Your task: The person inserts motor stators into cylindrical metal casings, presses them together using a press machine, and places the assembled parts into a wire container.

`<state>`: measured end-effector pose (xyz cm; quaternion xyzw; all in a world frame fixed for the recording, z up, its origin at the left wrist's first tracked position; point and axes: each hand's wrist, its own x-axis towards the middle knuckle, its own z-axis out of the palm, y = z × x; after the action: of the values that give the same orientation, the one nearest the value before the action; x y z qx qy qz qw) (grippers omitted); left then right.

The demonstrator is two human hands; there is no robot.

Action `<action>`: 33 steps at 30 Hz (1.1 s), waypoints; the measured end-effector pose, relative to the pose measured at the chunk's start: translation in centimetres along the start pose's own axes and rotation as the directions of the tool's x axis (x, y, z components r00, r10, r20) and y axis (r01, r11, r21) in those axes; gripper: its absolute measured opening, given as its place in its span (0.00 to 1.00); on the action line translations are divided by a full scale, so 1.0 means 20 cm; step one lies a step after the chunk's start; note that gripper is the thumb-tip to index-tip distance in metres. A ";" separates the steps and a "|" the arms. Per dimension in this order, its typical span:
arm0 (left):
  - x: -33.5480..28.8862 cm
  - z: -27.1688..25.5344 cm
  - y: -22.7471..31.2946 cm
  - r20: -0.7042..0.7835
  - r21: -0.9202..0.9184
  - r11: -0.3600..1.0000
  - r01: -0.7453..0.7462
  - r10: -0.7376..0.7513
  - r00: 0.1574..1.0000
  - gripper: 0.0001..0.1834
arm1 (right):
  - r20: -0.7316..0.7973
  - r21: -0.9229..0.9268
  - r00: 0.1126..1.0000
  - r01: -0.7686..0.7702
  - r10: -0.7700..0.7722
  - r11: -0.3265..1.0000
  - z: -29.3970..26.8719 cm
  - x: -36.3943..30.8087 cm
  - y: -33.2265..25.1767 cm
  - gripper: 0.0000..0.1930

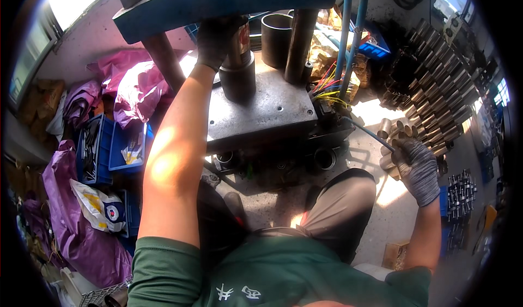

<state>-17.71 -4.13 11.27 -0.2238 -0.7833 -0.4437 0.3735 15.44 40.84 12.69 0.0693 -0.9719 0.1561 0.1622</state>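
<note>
My left hand (213, 42), in a dark glove, reaches under the blue crossbeam (229, 7) of a press. Its fingers close round the upper part of a shiny metal cylinder (239, 48), though shadow hides some of them. That cylinder stands upright on a dark round die (238, 80) on the press's steel bed (278, 102). On the right, my right hand (417, 168), in a grey knitted glove, is wrapped round the end of a thin metal lever (368, 131). The lever runs from the side of the press bed.
A wide dark metal tube (276, 40) stands at the back of the bed, beside a press column (301, 45). Many metal sleeves (436, 94) are stacked at the right. Blue bins (95, 149) and purple sacks (81, 225) lie left. Coloured wires (333, 89) hang near blue hoses (348, 34).
</note>
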 end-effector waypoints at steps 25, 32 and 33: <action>0.05 -0.10 0.19 0.112 0.737 0.650 -0.186 0.154 0.982 0.28 | -0.339 -0.380 0.940 -0.121 -0.017 0.917 -0.10 1.11 0.11 0.36; 0.19 -0.12 0.11 0.375 0.856 0.273 -0.438 0.255 0.891 0.21 | -0.265 -0.417 0.962 -0.173 0.063 0.892 -0.11 1.13 0.09 0.33; 0.19 -0.13 0.11 0.399 0.832 0.277 -0.481 0.302 0.866 0.20 | -0.270 -0.416 0.961 -0.171 0.058 0.893 -0.11 1.12 0.10 0.33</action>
<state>-17.65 -5.12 16.27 -0.2019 -0.8415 0.1870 0.4650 -5.37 41.63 21.70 -0.0468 -0.9560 -0.0483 0.2856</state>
